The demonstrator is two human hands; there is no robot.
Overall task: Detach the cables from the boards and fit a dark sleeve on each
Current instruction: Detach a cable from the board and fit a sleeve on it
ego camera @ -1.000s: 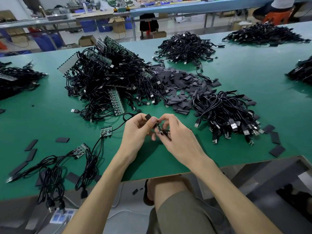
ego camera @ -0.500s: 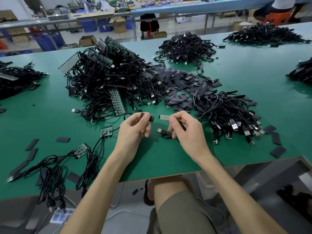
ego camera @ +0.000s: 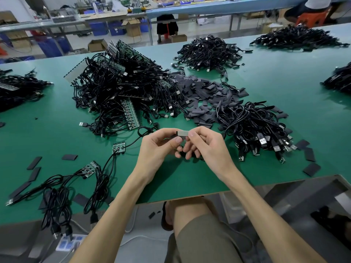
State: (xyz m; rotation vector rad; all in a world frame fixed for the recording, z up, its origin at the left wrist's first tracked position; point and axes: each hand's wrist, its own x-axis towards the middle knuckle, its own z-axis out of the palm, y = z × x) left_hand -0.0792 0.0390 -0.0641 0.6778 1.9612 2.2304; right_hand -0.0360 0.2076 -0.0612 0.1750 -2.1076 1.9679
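I see the sleeve [ego camera: 183, 134], flat and grey, pinched at either end by the left hand [ego camera: 159, 147] and right hand [ego camera: 207, 147], just nearer me than the loose sleeve pile [ego camera: 205, 95]. I judge most work is left: left of that pile, tangled cables [ego camera: 114, 86] hang on boards [ego camera: 131, 114]. No writing is legible.

Bare green table [ego camera: 57, 133] lies open left of the hands [ego camera: 182, 143]; cable heaps [ego camera: 123, 92] crowd beyond.
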